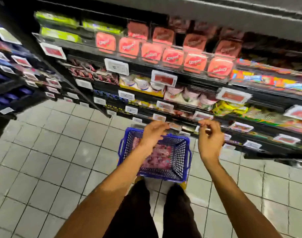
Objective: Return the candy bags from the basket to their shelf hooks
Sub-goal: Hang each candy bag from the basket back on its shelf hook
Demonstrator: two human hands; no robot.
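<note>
A blue plastic basket (182, 158) stands on the tiled floor in front of my feet, close to the foot of the shelving. Pink candy bags (161, 158) lie inside it. My left hand (152, 134) hovers over the basket's far left part, fingers spread and curved, holding nothing. My right hand (210, 136) hangs to the right of the basket at the height of the lowest shelves, fingers loosely bent, with nothing visible in it. The picture is blurred by motion.
Dark shelving (189, 78) fills the upper right, with red heart-shaped boxes (172, 57), green packs (60, 34), white tubs and price tags (164, 78). More shelves with blue goods (11, 97) stand at the left. Grey floor tiles (43, 160) spread to the left.
</note>
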